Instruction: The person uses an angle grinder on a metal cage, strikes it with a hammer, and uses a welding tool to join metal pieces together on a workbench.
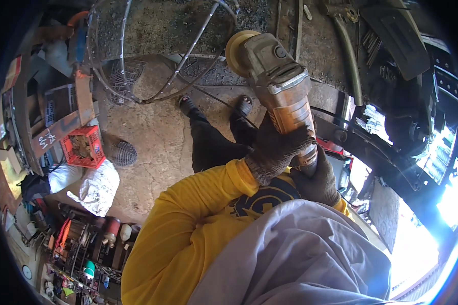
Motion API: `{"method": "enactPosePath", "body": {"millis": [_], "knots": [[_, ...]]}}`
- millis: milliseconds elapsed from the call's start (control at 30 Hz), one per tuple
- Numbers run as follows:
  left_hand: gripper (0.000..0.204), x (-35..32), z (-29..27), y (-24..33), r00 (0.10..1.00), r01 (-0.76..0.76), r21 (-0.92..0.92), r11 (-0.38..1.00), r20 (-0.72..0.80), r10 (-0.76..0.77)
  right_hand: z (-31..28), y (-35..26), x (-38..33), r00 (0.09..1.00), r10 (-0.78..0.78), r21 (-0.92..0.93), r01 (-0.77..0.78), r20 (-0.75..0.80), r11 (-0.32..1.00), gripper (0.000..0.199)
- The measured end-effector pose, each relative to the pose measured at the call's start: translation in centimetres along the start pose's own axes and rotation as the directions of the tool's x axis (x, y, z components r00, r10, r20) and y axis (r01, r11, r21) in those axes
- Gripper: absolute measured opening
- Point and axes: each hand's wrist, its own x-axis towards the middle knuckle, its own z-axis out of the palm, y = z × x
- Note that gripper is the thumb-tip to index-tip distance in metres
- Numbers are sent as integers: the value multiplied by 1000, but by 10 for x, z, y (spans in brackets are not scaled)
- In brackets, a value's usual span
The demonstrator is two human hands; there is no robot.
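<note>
An angle grinder (285,86) with a worn orange body and a grey metal head is held up in front of my chest. Its round tan disc (240,52) points to the far left. My left hand (274,147), in a dark knit glove, wraps around the middle of the grinder's body. Lower down, my right hand (319,180), gloved the same way, closes around the rear end; some of its fingers are hidden. A round wire-like metal frame (160,94) with shiny rods stands beyond the disc, apart from it.
A dark, stained workbench (173,30) spans the far side, with a curved metal bar (347,58) on it. On the left are a red crate (82,147), a white sack (95,188) and a wire basket (124,152) on the concrete floor (142,178). Cluttered shelves (86,249) stand near left.
</note>
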Motion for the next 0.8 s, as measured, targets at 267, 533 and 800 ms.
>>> {"method": "enactPosePath", "body": {"millis": [267,533,800], "knots": [[55,3,-4,12,996,-74,195,978,-32,82,2,-24,5,994,-103,-66,101,-22,993,70],[59,9,-8,10,991,112,-97,989,80,-104,-2,-39,5,999,2,-124,-7,-41,992,68],[65,9,-12,9,994,88,-5,996,70,-88,0,-53,7,996,68,-170,-76,-52,983,68]]}}
